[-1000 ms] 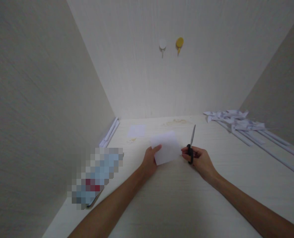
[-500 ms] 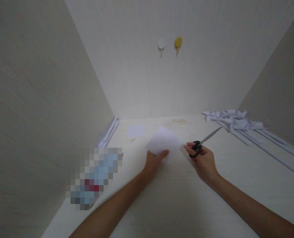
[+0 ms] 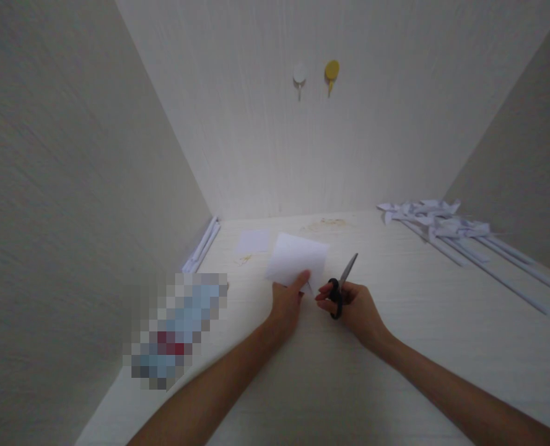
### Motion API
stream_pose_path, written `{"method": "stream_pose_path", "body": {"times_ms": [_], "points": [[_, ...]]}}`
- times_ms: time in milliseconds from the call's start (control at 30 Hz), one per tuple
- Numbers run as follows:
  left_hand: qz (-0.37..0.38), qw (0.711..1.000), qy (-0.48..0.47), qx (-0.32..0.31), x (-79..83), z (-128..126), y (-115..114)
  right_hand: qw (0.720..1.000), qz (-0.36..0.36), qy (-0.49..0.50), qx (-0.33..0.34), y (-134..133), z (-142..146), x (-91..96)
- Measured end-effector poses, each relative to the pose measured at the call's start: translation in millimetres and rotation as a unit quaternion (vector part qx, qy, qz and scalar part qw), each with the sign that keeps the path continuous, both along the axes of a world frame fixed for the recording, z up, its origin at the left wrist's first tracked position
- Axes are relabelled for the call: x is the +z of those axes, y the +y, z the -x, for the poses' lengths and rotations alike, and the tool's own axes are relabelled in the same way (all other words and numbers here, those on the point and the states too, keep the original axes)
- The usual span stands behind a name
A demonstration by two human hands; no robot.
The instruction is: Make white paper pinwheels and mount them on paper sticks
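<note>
My left hand (image 3: 288,305) pinches the near edge of a white paper sheet (image 3: 296,258), holding it just above the pale table (image 3: 349,371). Beside it, my right hand (image 3: 353,308) grips black-handled scissors (image 3: 341,286). Their blades point up and away to the right, close to the paper's right side. My right fingertips almost touch the paper's near corner.
Several white paper pinwheels on long sticks (image 3: 446,226) lie at the back right. Rolled white paper sticks (image 3: 203,244) lie along the left wall, a small paper square (image 3: 253,241) near them. A pixelated object (image 3: 177,328) sits at the left. Two hooks, white (image 3: 299,75) and yellow (image 3: 331,71), hang on the back wall.
The left hand turned and shifted the paper, gripping its near edge now. The right hand swung the scissors out to the right, then brought them in beside the paper.
</note>
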State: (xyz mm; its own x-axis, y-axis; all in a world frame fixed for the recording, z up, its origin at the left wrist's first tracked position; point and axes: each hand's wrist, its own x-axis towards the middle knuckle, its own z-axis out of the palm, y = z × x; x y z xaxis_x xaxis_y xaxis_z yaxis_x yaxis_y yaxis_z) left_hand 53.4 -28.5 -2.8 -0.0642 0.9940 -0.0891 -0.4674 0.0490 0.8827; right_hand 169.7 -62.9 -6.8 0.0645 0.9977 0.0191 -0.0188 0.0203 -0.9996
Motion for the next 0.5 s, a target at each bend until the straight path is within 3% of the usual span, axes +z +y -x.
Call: {"method": "stream_pose_path", "body": {"times_ms": [500], "points": [[-0.006,0.998,0.067,0.012,-1.4,-3.4,-2.7,0.998,-0.016,-0.060,-0.001,2.7,-2.2,-4.5]]}}
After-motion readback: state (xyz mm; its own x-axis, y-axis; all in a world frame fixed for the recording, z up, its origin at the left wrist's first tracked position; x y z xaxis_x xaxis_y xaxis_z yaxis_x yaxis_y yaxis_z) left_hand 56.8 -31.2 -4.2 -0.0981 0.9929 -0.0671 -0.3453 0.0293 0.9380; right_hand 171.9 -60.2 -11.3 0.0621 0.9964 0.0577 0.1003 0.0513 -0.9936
